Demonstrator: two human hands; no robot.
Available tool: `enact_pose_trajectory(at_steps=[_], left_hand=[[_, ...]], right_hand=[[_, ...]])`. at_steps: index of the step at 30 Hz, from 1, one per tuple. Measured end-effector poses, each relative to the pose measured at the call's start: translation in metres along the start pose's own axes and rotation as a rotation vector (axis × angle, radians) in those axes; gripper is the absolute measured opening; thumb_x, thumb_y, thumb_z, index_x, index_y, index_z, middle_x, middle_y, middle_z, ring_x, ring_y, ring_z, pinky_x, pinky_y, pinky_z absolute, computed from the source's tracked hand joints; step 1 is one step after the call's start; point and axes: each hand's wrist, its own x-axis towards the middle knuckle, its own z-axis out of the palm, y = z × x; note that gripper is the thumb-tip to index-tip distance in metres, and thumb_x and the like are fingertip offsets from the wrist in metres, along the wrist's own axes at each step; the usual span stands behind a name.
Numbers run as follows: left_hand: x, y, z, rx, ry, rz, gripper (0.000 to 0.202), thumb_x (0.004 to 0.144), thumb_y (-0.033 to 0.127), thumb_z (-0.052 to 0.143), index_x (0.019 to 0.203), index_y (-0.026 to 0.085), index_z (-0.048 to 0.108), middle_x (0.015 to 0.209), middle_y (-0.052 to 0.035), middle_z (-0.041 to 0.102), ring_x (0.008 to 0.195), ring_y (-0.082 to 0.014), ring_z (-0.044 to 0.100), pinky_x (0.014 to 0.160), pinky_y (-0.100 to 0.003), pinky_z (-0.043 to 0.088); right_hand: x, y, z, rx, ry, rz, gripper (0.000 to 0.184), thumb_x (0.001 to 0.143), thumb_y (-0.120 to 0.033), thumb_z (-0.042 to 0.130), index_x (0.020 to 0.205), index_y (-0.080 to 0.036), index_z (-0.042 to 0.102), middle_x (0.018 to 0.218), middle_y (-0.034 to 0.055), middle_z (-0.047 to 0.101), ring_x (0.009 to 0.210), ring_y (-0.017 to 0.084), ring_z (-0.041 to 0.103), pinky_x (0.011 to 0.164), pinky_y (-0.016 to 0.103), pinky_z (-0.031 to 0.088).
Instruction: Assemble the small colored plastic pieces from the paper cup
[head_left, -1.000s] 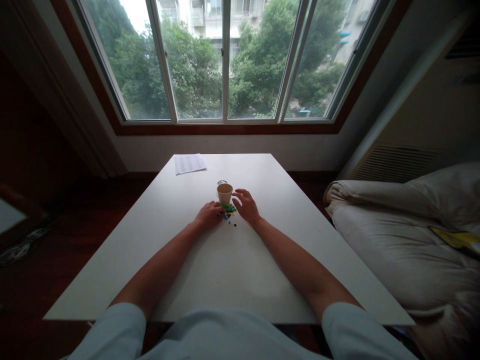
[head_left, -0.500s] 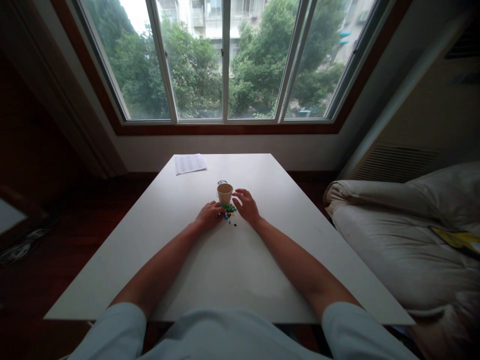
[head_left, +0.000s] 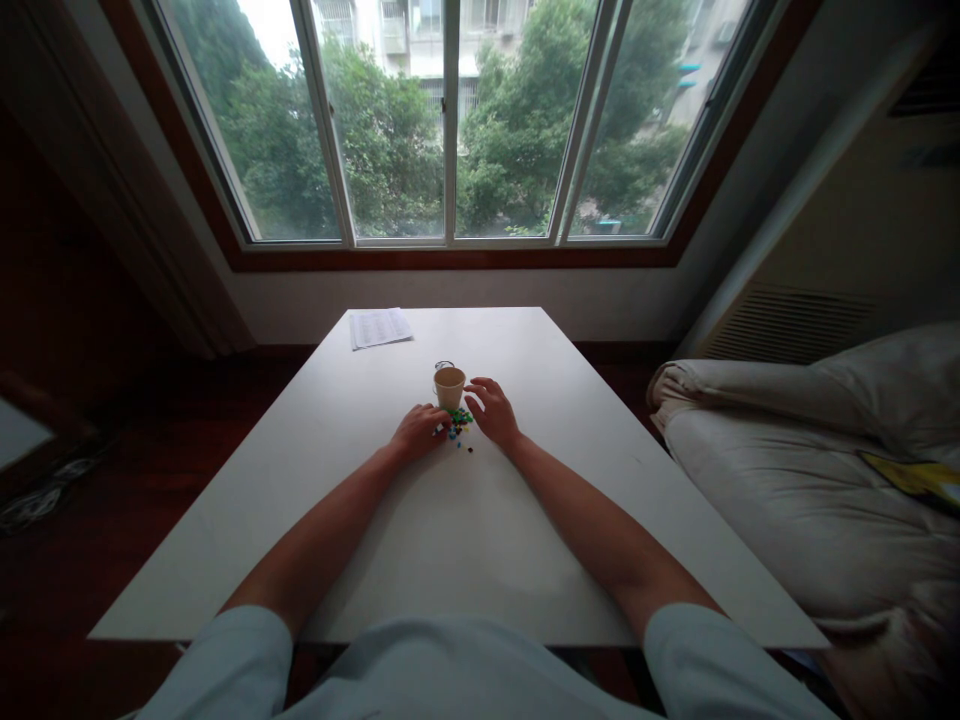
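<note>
A pale tan cup (head_left: 449,389) stands upright near the middle of the white table (head_left: 480,560). In front of it lies a loose pile of small colourful beads or pieces (head_left: 459,418), green, blue, yellow and dark, too tiny to name surely. My left hand (head_left: 420,432) rests at the pile's left edge with its fingers curled in a pinch. Whatever it may hold is too small to make out. To the right of the cup is my right hand (head_left: 493,410), fingers bent but apart, fingertips close to the cup's side. Nothing shows between them.
Behind the cup lies a thin dark loop (head_left: 445,364), perhaps a cord or wire. Printed paper sheets (head_left: 381,327) lie at the table's far left corner. A window (head_left: 450,120) is beyond the table, and a couch with a beige cover (head_left: 795,480) stands on the right.
The fingers of my left hand have shifted slightly at the edge of the pile. My right hand and the cup stay where they were.
</note>
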Motion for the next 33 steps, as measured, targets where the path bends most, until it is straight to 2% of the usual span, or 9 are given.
enact_pose_trajectory(at_steps=[9,17,22,33], left_hand=[[0.0001,0.0026,-0.0002,0.028,-0.005,0.013,0.011,0.087,0.017,0.061,0.091,0.023,0.069,0.089,-0.0045,0.073,0.087,-0.0216,0.064,0.082,-0.034,0.046],[0.0002,0.0051,-0.005,-0.028,0.0,0.003,0.026,0.085,0.012,0.053,0.099,0.024,0.073,0.103,-0.006,0.072,0.09,-0.0205,0.065,0.082,-0.033,0.048],[-0.0001,0.006,-0.007,-0.03,-0.02,-0.009,0.026,0.085,0.014,0.053,0.093,0.023,0.076,0.106,-0.0052,0.073,0.091,-0.02,0.065,0.083,-0.033,0.048],[-0.0005,0.0058,-0.005,-0.003,0.101,-0.046,0.023,0.089,0.012,0.057,0.097,0.023,0.076,0.104,-0.0076,0.073,0.094,-0.0217,0.065,0.088,-0.038,0.05]], right_hand=[[0.0,-0.0001,-0.0004,0.011,0.0,0.003,0.031,0.105,-0.041,0.05,0.119,-0.025,0.072,0.128,0.0119,0.064,0.121,0.028,0.06,0.105,0.047,0.054],[0.0,-0.001,-0.002,0.016,-0.016,0.029,0.031,0.104,-0.041,0.05,0.12,-0.026,0.072,0.128,0.0118,0.064,0.122,0.029,0.06,0.105,0.05,0.055],[-0.0002,-0.001,-0.002,0.012,-0.004,0.016,0.03,0.105,-0.041,0.05,0.119,-0.026,0.071,0.128,0.0115,0.064,0.122,0.028,0.06,0.106,0.047,0.054],[0.0004,-0.0009,-0.0019,0.025,-0.006,0.024,0.031,0.105,-0.042,0.05,0.119,-0.026,0.072,0.127,0.0118,0.064,0.121,0.028,0.06,0.104,0.049,0.054]])
